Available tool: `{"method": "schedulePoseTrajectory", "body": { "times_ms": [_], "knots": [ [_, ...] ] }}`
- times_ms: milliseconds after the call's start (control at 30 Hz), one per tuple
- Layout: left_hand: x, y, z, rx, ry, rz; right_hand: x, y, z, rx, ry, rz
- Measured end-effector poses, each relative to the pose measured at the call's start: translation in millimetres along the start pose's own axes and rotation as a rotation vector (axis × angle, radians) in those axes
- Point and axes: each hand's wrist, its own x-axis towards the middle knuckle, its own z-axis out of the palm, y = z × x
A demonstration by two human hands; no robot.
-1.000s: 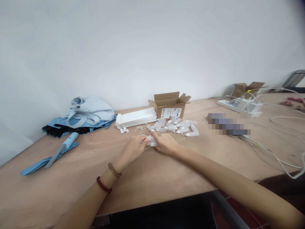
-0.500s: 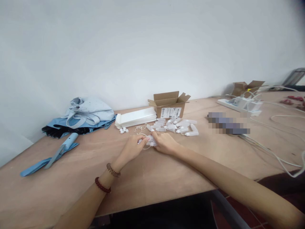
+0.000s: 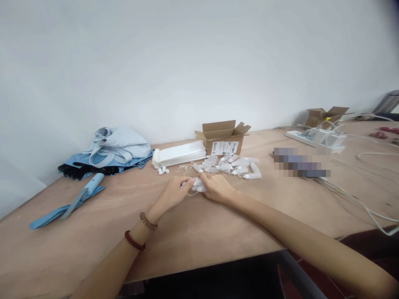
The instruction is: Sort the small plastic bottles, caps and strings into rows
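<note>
1. Head view: the left hand (image 3: 174, 193) pinches thumb to fingers and the right hand (image 3: 218, 187) curls nearly closed, both gripping clear plastic (image 3: 199, 183) between them, low over the table (image 3: 199, 245); some fingers are hidden.
2. A thin cord (image 3: 192, 194) hangs by the grip; it could snag on a finger if the hands part fast.
3. The plastic looks small and slick, so a weak pinch could let it slip.
4. Bottles (image 3: 225, 167) lie just beyond the right hand; a forward nudge could scatter them.
5. Strings (image 3: 186, 167) and caps (image 3: 163, 170) beyond the left hand could be swept aside likewise.
6. The box (image 3: 226, 146) and stack (image 3: 179, 153) limit forward reach; the table's front edge runs below the forearms. Most room is leftward, towards the blue handle (image 3: 94, 182).
</note>
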Motion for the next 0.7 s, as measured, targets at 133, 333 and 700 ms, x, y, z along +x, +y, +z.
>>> {"method": "schedulePoseTrajectory", "body": {
  "times_ms": [133,333,700],
  "knots": [
    [-0.5,-0.7,-0.3,-0.011,0.018,-0.004,0.2,-0.2,-0.1,0.023,-0.017,0.011],
    [-0.2,1.9,-1.9,0.0,-0.024,-0.003,1.2,-0.3,0.9,0.007,-0.015,0.007],
    [2.8,-4.2,-10.7,-0.079,-0.122,-0.059,0.2,-2.2,2.1,-0.025,-0.004,-0.011]
  ]
}}
